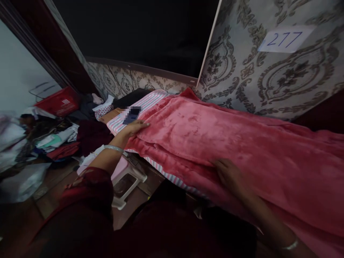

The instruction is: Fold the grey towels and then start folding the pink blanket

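Note:
A thick red-pink plush blanket (204,122) lies folded lengthwise over a striped cloth (150,100), with long folds along its near side. At the blanket's left end, my left hand (134,128) is closed on its edge, thumb and fingers close together. My right hand (228,173) is closed on the top layer at the near-side fold, its fingertips partly hidden in the plush. A dark phone (132,116), partly blurred out, rests on the striped cloth just beyond my left hand.
A pink-topped plastic stool (120,172) stands below the blanket's left end. Piles of clothes (61,139), a plastic bag (27,181) and a red basket (59,102) are at left. A large television (139,32) hangs behind, beside a paper marked 277 (286,39).

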Demonstrator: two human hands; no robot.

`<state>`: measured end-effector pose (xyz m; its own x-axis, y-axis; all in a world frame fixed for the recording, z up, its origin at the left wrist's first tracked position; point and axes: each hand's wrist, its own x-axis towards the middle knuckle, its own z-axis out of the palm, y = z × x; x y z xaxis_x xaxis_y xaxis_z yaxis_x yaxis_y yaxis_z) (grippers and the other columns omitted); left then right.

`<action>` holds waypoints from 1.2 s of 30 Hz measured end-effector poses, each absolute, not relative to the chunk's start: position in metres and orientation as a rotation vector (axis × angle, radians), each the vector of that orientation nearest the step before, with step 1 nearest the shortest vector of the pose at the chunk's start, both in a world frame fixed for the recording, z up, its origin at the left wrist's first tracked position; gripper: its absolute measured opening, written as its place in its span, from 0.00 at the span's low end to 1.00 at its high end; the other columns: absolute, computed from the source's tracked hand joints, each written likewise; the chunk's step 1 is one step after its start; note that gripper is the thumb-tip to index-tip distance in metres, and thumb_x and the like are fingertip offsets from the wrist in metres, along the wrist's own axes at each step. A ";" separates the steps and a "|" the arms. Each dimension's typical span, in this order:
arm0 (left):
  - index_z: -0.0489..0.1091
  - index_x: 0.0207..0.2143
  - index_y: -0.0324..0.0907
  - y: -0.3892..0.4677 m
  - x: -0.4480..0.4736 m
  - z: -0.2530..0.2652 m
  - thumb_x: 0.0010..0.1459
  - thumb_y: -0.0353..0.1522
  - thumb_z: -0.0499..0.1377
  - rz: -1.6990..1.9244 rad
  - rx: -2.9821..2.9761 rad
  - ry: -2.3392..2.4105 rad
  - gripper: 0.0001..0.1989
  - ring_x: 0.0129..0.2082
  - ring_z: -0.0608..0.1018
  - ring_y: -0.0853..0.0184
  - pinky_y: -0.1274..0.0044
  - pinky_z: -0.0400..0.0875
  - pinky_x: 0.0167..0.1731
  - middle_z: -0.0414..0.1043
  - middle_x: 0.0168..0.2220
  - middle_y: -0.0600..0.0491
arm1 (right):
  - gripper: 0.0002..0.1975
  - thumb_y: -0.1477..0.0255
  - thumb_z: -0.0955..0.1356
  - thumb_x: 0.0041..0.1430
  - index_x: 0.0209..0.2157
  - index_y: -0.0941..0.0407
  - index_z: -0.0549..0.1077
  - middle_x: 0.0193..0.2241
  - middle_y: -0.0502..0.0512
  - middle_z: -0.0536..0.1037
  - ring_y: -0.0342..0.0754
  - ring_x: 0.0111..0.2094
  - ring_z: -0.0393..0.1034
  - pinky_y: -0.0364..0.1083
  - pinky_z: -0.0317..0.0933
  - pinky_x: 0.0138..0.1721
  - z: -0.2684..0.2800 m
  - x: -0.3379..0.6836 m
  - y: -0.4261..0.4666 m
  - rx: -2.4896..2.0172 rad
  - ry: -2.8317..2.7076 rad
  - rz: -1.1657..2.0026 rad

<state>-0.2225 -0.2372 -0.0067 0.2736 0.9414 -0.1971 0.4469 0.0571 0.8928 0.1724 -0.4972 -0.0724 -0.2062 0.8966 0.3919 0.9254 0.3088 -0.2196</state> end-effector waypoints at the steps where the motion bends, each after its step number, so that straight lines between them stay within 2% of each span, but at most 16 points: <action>1: 0.75 0.32 0.41 -0.237 -0.223 -0.005 0.48 0.48 0.70 0.654 1.456 1.280 0.20 0.37 0.82 0.58 0.68 0.79 0.39 0.80 0.32 0.48 | 0.21 0.74 0.56 0.68 0.49 0.53 0.78 0.42 0.60 0.81 0.55 0.43 0.76 0.55 0.72 0.46 -0.071 0.174 -0.497 -1.639 -2.082 -0.101; 7: 0.76 0.29 0.38 -0.236 -0.229 -0.005 0.42 0.36 0.75 0.624 1.138 1.108 0.15 0.32 0.81 0.61 0.70 0.78 0.37 0.80 0.30 0.46 | 0.19 0.72 0.58 0.68 0.50 0.53 0.78 0.43 0.60 0.82 0.56 0.44 0.77 0.55 0.72 0.46 -0.066 0.184 -0.501 -1.646 -1.877 -0.209; 10: 0.75 0.29 0.37 -0.234 -0.225 -0.004 0.44 0.37 0.73 0.693 1.151 1.097 0.15 0.29 0.79 0.62 0.71 0.77 0.34 0.78 0.28 0.47 | 0.18 0.71 0.59 0.67 0.47 0.54 0.78 0.41 0.59 0.82 0.55 0.41 0.77 0.54 0.72 0.44 -0.062 0.194 -0.499 -1.620 -1.824 -0.249; 15: 0.73 0.28 0.38 -0.233 -0.213 -0.004 0.47 0.41 0.69 0.741 1.284 1.125 0.15 0.24 0.74 0.67 0.75 0.72 0.28 0.72 0.24 0.51 | 0.17 0.71 0.60 0.66 0.47 0.56 0.78 0.42 0.61 0.82 0.56 0.43 0.77 0.53 0.71 0.45 -0.036 0.213 -0.492 -1.668 -1.542 -0.421; 21: 0.68 0.18 0.41 -0.240 -0.215 -0.023 0.46 0.41 0.71 0.604 1.515 1.278 0.18 0.17 0.64 0.71 0.76 0.57 0.19 0.62 0.16 0.56 | 0.18 0.72 0.60 0.65 0.46 0.54 0.79 0.42 0.58 0.82 0.56 0.42 0.77 0.54 0.71 0.44 -0.062 0.223 -0.503 -1.695 -1.770 -0.404; 28: 0.65 0.19 0.43 -0.253 -0.210 -0.025 0.44 0.45 0.71 0.503 1.724 1.332 0.20 0.20 0.63 0.71 0.76 0.54 0.21 0.61 0.19 0.59 | 0.17 0.70 0.61 0.68 0.52 0.55 0.76 0.44 0.61 0.81 0.57 0.44 0.75 0.55 0.70 0.46 -0.084 0.209 -0.518 -1.687 -1.880 -0.436; 31: 0.68 0.24 0.43 -0.260 -0.202 -0.026 0.43 0.45 0.69 0.628 1.668 1.324 0.18 0.25 0.68 0.67 0.76 0.61 0.25 0.66 0.23 0.57 | 0.18 0.72 0.62 0.67 0.54 0.57 0.75 0.45 0.62 0.81 0.57 0.43 0.74 0.56 0.69 0.46 -0.086 0.200 -0.519 -1.682 -1.943 -0.449; 33: 0.70 0.27 0.43 -0.260 -0.201 -0.021 0.41 0.45 0.69 0.723 1.610 1.327 0.18 0.29 0.72 0.65 0.74 0.65 0.30 0.69 0.27 0.55 | 0.17 0.75 0.61 0.66 0.51 0.57 0.77 0.43 0.61 0.81 0.57 0.42 0.73 0.56 0.69 0.44 -0.087 0.197 -0.518 -1.673 -1.969 -0.445; 36: 0.69 0.28 0.43 -0.247 -0.215 0.005 0.39 0.45 0.70 0.795 1.606 1.347 0.20 0.28 0.71 0.66 0.74 0.65 0.31 0.68 0.27 0.56 | 0.16 0.77 0.60 0.66 0.44 0.57 0.79 0.39 0.60 0.81 0.57 0.39 0.73 0.55 0.68 0.42 -0.078 0.193 -0.516 -1.649 -1.937 -0.469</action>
